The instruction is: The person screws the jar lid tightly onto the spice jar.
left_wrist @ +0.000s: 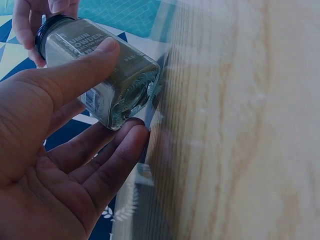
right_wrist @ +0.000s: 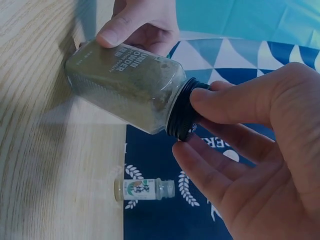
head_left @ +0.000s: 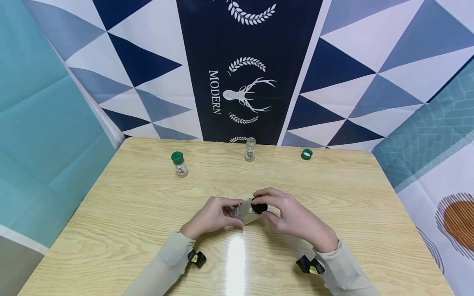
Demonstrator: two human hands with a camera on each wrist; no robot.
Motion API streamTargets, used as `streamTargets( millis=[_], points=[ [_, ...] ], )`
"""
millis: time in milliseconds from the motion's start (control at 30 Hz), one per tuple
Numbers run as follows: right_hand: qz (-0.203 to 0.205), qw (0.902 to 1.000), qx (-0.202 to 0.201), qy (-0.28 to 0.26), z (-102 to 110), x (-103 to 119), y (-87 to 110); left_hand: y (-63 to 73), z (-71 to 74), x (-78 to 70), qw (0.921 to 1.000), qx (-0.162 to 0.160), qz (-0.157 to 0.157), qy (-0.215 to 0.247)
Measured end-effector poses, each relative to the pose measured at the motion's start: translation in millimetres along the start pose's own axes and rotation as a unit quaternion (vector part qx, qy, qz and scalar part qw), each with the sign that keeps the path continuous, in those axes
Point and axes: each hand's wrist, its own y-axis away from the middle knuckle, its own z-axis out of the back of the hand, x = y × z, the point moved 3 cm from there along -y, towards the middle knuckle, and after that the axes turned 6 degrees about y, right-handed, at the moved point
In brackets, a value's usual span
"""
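Left-hand grip [head_left: 212, 216] holds the body of a clear cumin powder jar [head_left: 243, 212] with the thumb across its label, while the right-hand grip [head_left: 285, 211] pinches the jar's black lid [head_left: 259, 206] between thumb and fingers. Jar and lid are together, tilted over the middle of the wood-grained tabletop [head_left: 122, 230], the lid end toward the right hand. Farther back stand a green-capped bottle [head_left: 180, 165] on the left and an uncapped bottle [head_left: 250, 150] near the middle, with a green cap [head_left: 306, 154] lying well apart to the right.
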Motion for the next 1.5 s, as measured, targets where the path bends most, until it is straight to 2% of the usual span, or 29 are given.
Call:
streamTargets(
  millis=[500, 1233, 1500],
  points=[
    [0.011, 0.9999, 0.005, -0.001, 0.4, 0.2, -0.4, -0.3, 0.0, 0.1, 1.0000, 0.001, 0.004, -0.004],
    [-0.012, 0.9998, 0.015, 0.006, -0.2, -0.1, 0.3, 1.5, 0.1, -0.2, 1.0000, 0.001, -0.002, -0.004],
    [0.010, 0.9999, 0.009, 0.007, 1.3, 0.5, 0.4, 1.4, -0.3, -0.8, 1.0000, 0.001, 0.001, -0.007]
  ],
)
